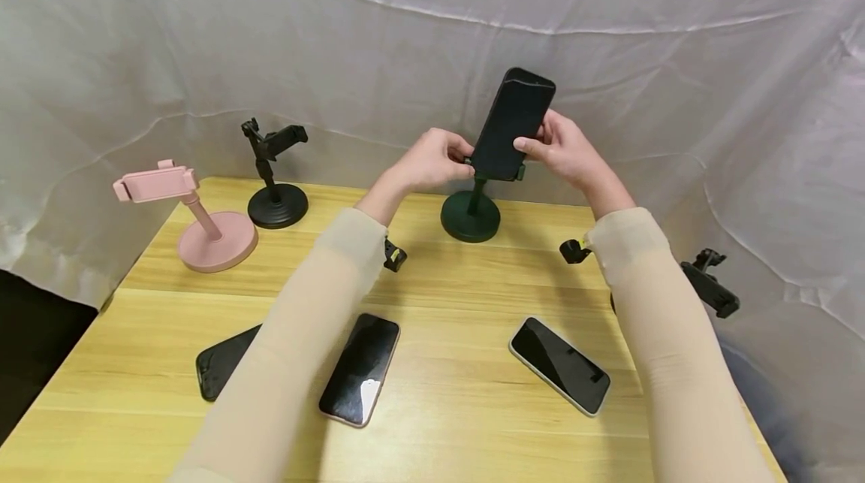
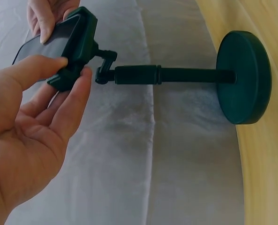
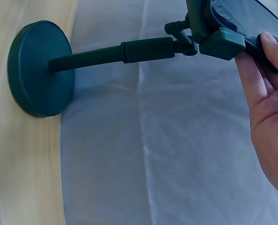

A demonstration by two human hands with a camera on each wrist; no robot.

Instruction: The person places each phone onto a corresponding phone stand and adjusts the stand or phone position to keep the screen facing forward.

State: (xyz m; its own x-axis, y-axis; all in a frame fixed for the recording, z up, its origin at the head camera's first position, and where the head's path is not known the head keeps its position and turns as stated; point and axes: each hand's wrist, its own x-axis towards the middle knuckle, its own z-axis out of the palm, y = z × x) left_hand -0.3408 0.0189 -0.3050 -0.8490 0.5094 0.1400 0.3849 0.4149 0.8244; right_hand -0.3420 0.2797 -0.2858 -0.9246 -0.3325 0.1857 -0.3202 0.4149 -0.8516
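Note:
A black smartphone (image 1: 515, 119) stands upright and tilted at the dark green phone stand (image 1: 473, 218), its lower end in the stand's holder (image 2: 85, 40). My left hand (image 1: 435, 160) pinches the left end of that holder, thumb in front and fingers behind, as the left wrist view shows. With my right hand (image 1: 566, 151) I grip the phone by its right edge, thumb on the screen and fingers behind it. In the right wrist view a green corner clamp (image 3: 221, 43) sits against the phone's edge, close to my right fingertips (image 3: 245, 63).
A pink phone stand (image 1: 216, 241) and a black one (image 1: 277, 205) stand at the back left of the wooden table. Another black holder (image 1: 709, 288) shows past my right sleeve. Phones lie in front: one (image 1: 219, 363) partly under my left sleeve, one (image 1: 361, 369) mid-table, one (image 1: 561, 365) at right.

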